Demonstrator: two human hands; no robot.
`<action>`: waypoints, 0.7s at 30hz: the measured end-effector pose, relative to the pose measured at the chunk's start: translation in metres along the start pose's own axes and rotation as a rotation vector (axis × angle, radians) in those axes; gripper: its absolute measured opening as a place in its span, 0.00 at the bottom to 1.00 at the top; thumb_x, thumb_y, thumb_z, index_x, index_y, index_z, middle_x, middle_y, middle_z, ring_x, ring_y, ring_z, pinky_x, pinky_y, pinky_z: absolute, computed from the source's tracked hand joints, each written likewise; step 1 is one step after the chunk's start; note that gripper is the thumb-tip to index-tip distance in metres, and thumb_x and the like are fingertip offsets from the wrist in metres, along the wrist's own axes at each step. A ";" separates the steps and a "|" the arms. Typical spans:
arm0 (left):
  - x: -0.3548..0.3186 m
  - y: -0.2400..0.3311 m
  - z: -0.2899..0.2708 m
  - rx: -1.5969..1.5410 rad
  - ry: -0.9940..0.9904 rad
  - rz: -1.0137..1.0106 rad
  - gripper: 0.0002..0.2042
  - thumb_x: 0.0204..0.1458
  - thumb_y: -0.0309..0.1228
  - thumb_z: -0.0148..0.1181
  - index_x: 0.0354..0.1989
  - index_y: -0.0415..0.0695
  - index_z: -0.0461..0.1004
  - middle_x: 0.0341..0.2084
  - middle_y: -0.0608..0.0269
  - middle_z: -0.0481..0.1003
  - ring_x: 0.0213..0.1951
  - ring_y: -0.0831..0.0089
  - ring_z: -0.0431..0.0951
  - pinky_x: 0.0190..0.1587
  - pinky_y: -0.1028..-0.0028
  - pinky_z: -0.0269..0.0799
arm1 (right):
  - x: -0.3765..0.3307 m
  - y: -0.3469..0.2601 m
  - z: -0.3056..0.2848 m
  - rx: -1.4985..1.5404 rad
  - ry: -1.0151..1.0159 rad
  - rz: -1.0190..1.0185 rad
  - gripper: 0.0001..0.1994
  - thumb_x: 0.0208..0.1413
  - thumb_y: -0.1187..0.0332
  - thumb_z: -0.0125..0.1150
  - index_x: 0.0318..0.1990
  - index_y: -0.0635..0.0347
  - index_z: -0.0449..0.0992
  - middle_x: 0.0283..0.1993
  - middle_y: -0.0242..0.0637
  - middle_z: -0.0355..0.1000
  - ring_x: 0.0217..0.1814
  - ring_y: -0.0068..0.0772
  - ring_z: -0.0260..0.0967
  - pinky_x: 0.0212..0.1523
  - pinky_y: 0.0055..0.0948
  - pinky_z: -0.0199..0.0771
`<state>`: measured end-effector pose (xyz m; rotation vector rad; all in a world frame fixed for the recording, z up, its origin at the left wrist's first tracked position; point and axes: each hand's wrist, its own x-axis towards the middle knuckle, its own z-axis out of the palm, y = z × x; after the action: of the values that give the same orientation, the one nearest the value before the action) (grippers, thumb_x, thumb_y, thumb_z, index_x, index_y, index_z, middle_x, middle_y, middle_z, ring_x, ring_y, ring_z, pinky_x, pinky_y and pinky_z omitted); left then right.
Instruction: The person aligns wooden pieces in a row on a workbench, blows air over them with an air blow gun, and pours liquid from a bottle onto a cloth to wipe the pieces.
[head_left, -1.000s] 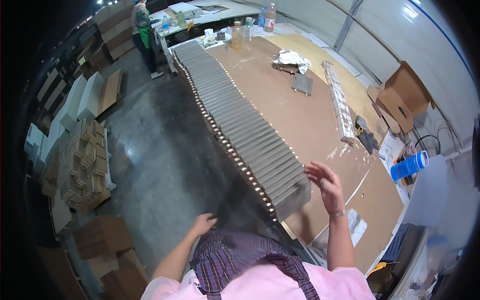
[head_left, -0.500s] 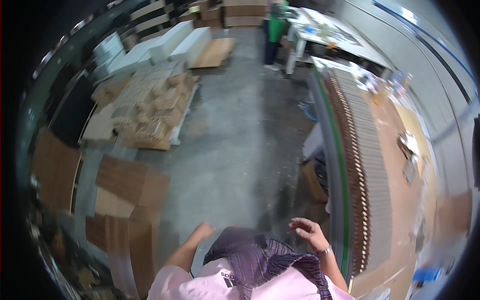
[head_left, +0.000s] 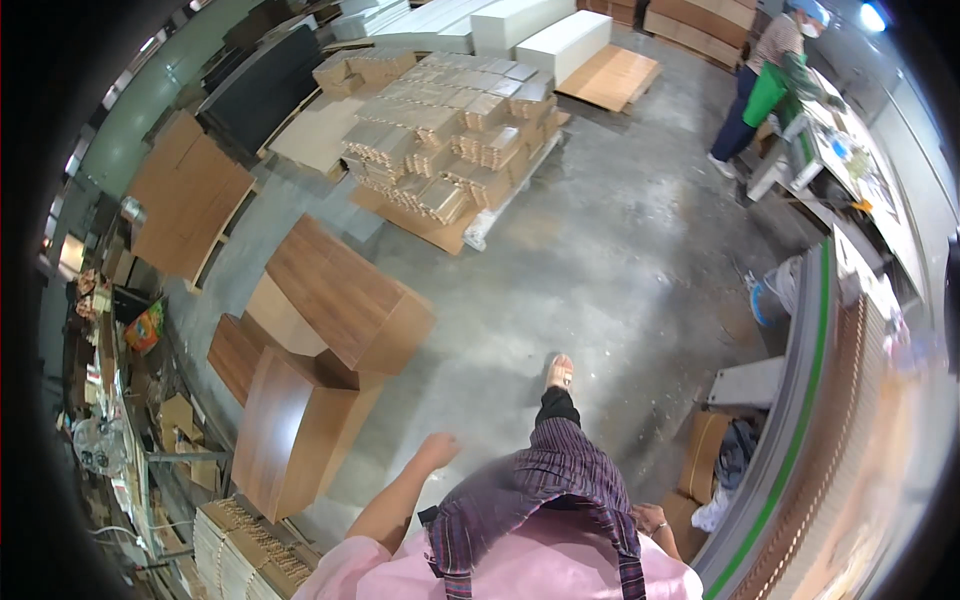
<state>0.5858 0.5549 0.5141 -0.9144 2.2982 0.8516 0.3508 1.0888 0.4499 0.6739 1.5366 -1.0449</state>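
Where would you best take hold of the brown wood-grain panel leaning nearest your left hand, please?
Grip the wood-grain panel by its long upright edges, coming from its front face with the left hand and right hand; it stands tilted, so the face is broad and its edges are free.

Glossy wood-veneer cabinet boxes (head_left: 345, 300) stand on a matt, rough concrete floor (head_left: 620, 250) beside stacked raw-wood pieces (head_left: 450, 150).

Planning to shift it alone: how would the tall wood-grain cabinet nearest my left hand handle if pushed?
The wood-grain cabinet looks stiff and probably heavy, being large flat panels. Standing tall, it may tip if pushed high. On the concrete floor it would likely scrape rather than glide.
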 end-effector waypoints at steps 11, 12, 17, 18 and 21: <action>0.079 -0.060 -0.116 -0.424 0.067 -0.238 0.21 0.54 0.44 0.53 0.19 0.37 0.73 0.21 0.50 0.76 0.29 0.57 0.80 0.35 0.62 0.73 | 0.227 -0.442 0.056 -1.472 0.197 -0.680 0.09 0.43 0.60 0.58 0.17 0.46 0.77 0.18 0.28 0.73 0.20 0.29 0.72 0.24 0.33 0.70; 0.087 -0.054 -0.128 -0.542 0.151 -0.260 0.20 0.54 0.43 0.53 0.19 0.37 0.72 0.20 0.51 0.75 0.27 0.60 0.81 0.33 0.64 0.73 | 0.222 -0.494 0.099 -1.859 0.274 -1.136 0.11 0.46 0.60 0.55 0.15 0.48 0.75 0.16 0.31 0.72 0.20 0.30 0.72 0.24 0.34 0.70; 0.135 -0.044 -0.165 -0.875 0.284 -0.411 0.18 0.53 0.42 0.54 0.25 0.36 0.74 0.20 0.54 0.75 0.26 0.65 0.82 0.31 0.68 0.73 | 0.163 -0.698 0.340 -1.068 0.204 -1.037 0.14 0.46 0.64 0.60 0.38 0.63 0.81 0.29 0.43 0.78 0.28 0.33 0.74 0.32 0.30 0.73; 0.154 -0.046 -0.181 -0.825 0.250 -0.370 0.17 0.53 0.42 0.55 0.28 0.37 0.75 0.21 0.55 0.76 0.27 0.66 0.82 0.32 0.69 0.73 | 0.161 -0.723 0.371 -1.006 0.163 -1.010 0.14 0.46 0.64 0.61 0.39 0.63 0.80 0.29 0.42 0.78 0.28 0.31 0.74 0.32 0.29 0.73; 0.211 -0.052 -0.224 -0.887 0.199 -0.421 0.14 0.53 0.38 0.57 0.33 0.37 0.78 0.23 0.56 0.78 0.26 0.66 0.82 0.33 0.70 0.74 | 0.165 -0.758 0.460 -0.938 0.071 -0.993 0.15 0.47 0.65 0.63 0.41 0.64 0.79 0.29 0.39 0.77 0.30 0.27 0.72 0.34 0.27 0.72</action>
<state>0.4384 0.2797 0.5076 -1.8326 1.7098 1.6628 -0.1236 0.3224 0.4855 -0.7879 2.2098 -0.7963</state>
